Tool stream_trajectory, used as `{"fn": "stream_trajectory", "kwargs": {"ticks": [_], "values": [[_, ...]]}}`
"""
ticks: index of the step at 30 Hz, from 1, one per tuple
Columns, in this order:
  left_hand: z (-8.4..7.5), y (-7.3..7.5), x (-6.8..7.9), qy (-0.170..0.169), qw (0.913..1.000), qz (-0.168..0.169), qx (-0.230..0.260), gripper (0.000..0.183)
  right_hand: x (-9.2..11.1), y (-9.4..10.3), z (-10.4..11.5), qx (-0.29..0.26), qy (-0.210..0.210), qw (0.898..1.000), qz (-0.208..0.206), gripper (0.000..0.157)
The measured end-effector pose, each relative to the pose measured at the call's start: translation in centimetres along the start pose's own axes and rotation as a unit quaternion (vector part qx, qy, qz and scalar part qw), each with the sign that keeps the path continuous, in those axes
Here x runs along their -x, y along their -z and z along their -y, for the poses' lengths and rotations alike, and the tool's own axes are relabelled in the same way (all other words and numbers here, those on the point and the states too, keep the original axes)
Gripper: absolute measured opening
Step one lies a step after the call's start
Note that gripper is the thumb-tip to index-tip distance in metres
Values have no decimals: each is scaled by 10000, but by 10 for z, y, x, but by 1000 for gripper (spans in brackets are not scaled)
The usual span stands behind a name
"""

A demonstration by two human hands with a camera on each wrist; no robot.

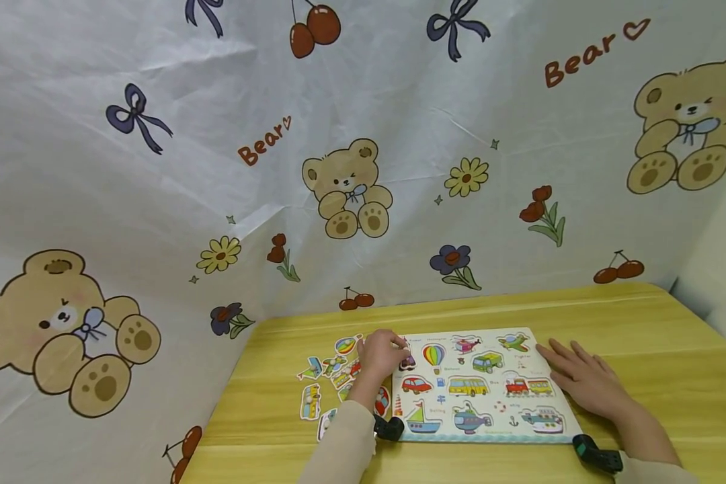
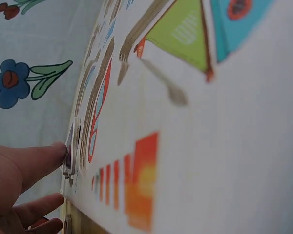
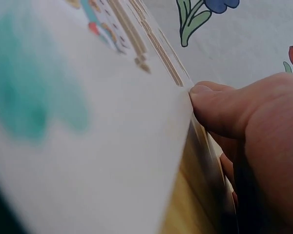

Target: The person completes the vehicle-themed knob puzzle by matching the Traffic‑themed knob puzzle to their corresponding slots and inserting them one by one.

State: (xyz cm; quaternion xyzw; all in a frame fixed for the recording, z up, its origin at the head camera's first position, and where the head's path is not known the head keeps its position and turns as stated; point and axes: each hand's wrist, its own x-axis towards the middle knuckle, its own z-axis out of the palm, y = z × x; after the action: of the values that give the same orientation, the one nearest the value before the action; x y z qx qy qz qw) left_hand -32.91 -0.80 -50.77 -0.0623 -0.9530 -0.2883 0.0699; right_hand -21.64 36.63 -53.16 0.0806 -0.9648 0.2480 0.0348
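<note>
A white puzzle board (image 1: 496, 405) printed with vehicles lies on the wooden table. At its upper left corner, my left hand (image 1: 380, 356) has bent fingers on a small dark purple puzzle piece (image 1: 407, 363). The left wrist view shows a fingertip against that piece (image 2: 71, 146), which stands slightly proud of the board. My right hand (image 1: 587, 378) rests along the board's right edge with fingers stretched out. Its thumb (image 3: 217, 105) touches the board's edge in the right wrist view.
Loose vehicle puzzle pieces (image 1: 310, 402) lie scattered left of the board, some overlapping, partly behind the left forearm. Behind the wooden table (image 1: 266, 396) hangs a white cloth (image 1: 399, 269) with printed bears and flowers.
</note>
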Motion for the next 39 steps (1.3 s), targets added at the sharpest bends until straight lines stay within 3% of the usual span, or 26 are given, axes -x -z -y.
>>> {"fn": "stream_trajectory", "kwargs": {"ticks": [20, 29, 39], "values": [[-4, 6, 5, 140, 9988, 393, -267, 9, 1, -1, -5, 3, 25, 9999, -136, 53], [18, 2, 2, 4, 9970, 513, 585, 6, 0, -1, -2, -15, 44, 9999, -157, 53], [27, 4, 1, -69, 9951, 672, 728, 6, 1, 0, -2, -28, 56, 9998, -172, 53]]}}
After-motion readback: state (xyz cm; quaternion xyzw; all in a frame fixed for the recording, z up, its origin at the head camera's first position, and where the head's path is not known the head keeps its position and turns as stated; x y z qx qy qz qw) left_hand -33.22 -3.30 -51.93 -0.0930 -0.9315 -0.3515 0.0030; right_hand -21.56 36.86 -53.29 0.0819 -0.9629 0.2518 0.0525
